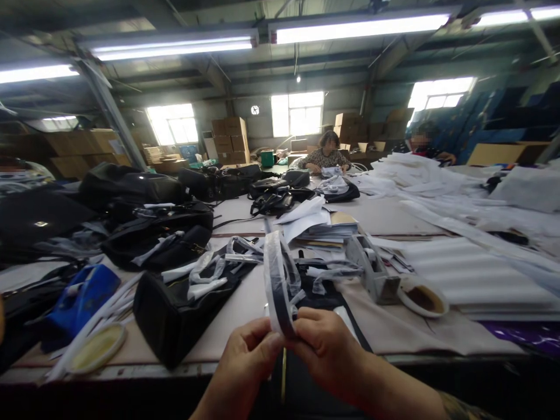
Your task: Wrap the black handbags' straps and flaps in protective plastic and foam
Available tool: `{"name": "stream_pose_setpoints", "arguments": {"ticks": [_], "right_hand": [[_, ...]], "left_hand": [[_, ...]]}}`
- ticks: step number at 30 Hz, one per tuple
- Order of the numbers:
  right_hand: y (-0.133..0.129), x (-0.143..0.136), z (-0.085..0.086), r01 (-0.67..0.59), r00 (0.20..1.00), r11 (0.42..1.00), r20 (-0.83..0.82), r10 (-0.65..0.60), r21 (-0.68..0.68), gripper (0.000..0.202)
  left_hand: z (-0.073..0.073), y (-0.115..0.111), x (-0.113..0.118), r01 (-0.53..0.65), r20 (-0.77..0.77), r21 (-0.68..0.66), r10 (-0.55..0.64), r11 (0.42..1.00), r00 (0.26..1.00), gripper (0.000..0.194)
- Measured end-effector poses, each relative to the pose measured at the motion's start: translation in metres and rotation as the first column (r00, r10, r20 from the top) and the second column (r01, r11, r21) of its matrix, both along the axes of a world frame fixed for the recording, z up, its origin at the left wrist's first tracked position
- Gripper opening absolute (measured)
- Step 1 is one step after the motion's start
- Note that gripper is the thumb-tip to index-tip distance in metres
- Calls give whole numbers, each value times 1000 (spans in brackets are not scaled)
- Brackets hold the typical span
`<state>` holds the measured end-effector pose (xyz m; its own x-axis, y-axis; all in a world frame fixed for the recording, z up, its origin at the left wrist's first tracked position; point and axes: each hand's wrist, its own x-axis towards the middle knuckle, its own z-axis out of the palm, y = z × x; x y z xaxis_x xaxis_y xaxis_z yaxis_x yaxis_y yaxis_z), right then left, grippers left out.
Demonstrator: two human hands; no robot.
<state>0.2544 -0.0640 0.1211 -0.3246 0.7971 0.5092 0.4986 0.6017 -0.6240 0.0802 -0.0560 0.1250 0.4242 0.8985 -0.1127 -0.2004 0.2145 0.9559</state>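
The left hand [252,351] and right hand [326,339] pinch a plastic-wrapped strap [275,283] at its lower end; it loops up toward twelve o'clock. At ten o'clock, a black bag [32,211] bears a shiny badge [41,224], too small to read. A grey dispenser [380,284] stands at two.

This is a factory workshop for bags: a fluorescent lamp [363,29] at one o'clock, black bags [131,184] at nine, and, blurred at ten, apparently cardboard cartons [85,146].
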Motion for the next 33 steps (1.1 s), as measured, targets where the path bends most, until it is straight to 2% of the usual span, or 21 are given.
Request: {"name": "stream_pose_setpoints", "arguments": {"ticks": [3,5,7,8,9,10,11,13,14,15,17,19,22,24,25,26,28,29,30,32,33], "right_hand": [[-1,-4,-14,59,981,962,165,-105,265,30],[-3,-5,-16,62,974,945,189,-128,321,33],[-3,-2,-10,-9,993,985,118,-12,172,29],[-3,1,-6,-73,997,997,25,73,16,25],[-2,5,-1,-154,984,973,-113,135,-174,26],[0,8,4,-247,949,899,-279,148,-363,32],[2,11,8,-340,894,788,-436,102,-514,41],[6,13,14,-462,782,585,-618,-86,-667,52],[8,13,15,-482,747,525,-642,-171,-701,52],[8,11,17,-479,730,499,-644,-231,-722,51],[7,6,21,-438,733,514,-624,-271,-738,43],[4,2,24,-387,761,592,-607,-227,-707,33],[0,0,20,-207,903,836,-428,-37,-508,19],[0,0,10,-106,980,973,-188,67,-206,22],[1,0,3,-83,995,996,-63,81,-30,25],[2,1,-3,-77,996,989,44,72,126,27],[5,4,-12,-77,983,944,183,18,320,30],[6,6,-14,-87,979,941,203,19,328,29],[7,8,-13,-102,982,958,179,54,269,26],[9,12,-6,-169,985,985,-21,168,-42,25],[10,14,-1,-231,964,940,-191,186,-250,32]], "left_hand": [[-7,0,12,-128,10,-4,128,992,992,34],[-13,-2,18,-164,49,-40,165,986,985,30],[-16,-4,20,-166,63,-58,169,984,984,26],[-16,-5,19,-169,44,-28,170,985,985,23],[-16,-5,17,-178,10,41,178,983,984,19],[-15,-6,15,-191,-37,142,198,971,980,15],[-14,-7,13,-193,-85,264,222,945,971,12],[-12,-9,10,-143,-161,494,252,858,954,10],[-12,-9,10,-106,-184,567,252,817,950,11],[-12,-9,9,-72,-201,610,242,789,949,13],[-12,-8,7,-27,-220,630,211,776,952,16],[-12,-5,3,12,-226,547,133,837,965,13],[-9,2,-1,68,-83,181,-54,981,995,34],[-6,6,0,64,77,-74,-58,995,995,44],[-5,7,2,46,133,-157,-25,987,991,44],[-4,8,4,25,168,-215,12,976,986,43],[-2,9,9,-5,199,-290,66,957,978,41],[-1,9,10,-13,199,-309,78,951,977,40],[-1,8,11,-17,182,-301,75,953,980,39],[0,6,10,-47,71,-164,60,985,996,33],[0,4,9,-72,-20,-36,72,997,997,28]]}}
